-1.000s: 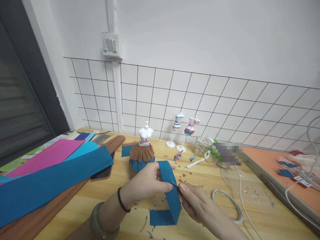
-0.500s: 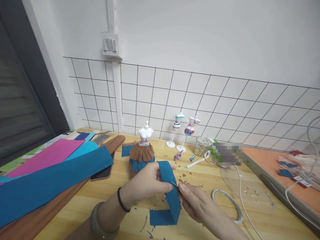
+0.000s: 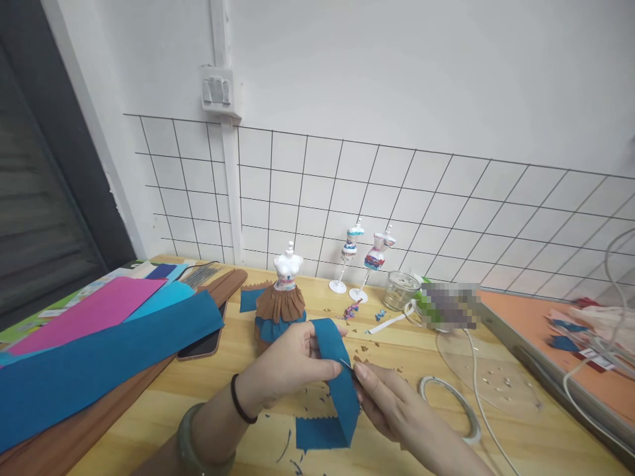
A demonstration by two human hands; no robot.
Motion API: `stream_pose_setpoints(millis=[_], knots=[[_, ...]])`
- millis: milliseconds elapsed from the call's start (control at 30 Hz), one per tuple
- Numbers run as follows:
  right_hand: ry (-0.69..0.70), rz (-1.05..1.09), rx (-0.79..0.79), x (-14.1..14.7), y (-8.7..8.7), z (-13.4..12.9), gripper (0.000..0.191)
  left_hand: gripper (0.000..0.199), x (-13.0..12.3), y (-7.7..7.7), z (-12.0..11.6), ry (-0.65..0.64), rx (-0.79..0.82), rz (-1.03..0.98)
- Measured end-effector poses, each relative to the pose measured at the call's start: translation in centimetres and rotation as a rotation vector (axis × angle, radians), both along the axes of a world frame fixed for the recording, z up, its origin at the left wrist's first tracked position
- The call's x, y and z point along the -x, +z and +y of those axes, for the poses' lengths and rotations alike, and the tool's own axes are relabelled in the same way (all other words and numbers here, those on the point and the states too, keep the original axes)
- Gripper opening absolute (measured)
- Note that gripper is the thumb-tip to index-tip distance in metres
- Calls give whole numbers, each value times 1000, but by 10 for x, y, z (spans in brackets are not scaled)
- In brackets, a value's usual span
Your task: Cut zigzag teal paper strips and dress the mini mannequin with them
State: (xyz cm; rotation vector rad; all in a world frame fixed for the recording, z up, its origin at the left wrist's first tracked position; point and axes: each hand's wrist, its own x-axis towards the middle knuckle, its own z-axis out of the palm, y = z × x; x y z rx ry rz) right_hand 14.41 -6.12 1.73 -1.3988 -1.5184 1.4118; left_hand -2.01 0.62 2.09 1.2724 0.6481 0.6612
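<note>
View shifted slightly, left fingers [image 3: 327,369] pinching blue strip [image 3: 331,338], right fingers [image 3: 366,375] gripping slim tool [image 3: 346,365], mannequin [image 3: 288,269] behind, tape roll [image 3: 475,432] alongside

Can't ID the tool [image 3: 346,365]: right hand [image 3: 384,396] covers all but a thin tip on my feed. Strip [image 3: 342,396] hides some fingers of the left hand [image 3: 297,360] from me; that hand also blocks part of the skirt [image 3: 276,329]. Pixelated patch [image 3: 449,305] masks something by the jar [image 3: 401,292]. Phone [image 3: 206,345] partly covered. Blue cloth [image 3: 114,350] cut off at left edge, orange surface [image 3: 520,327] at right, both forearms [image 3: 441,449] at bottom. Bits [image 3: 507,382] on clear sheet [image 3: 461,360] too small for me to identify.
</note>
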Motion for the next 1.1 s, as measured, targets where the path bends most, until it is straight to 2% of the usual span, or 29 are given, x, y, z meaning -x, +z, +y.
stream_pose_setpoints(millis=[267,700,967,1100], knots=[[-17,37,8,1,-1,1,43,44,0,-3,0,4,-13,-9],[-98,87,-87,-2,-11,7,41,41,-10,-6,-3,137,39,-87],[-159,120,-100,-3,-14,11,41,26,-17,-18,-5,179,12,-118],[-173,137,-110,-4,-17,11,41,27,-21,-23,-5,216,56,-129]])
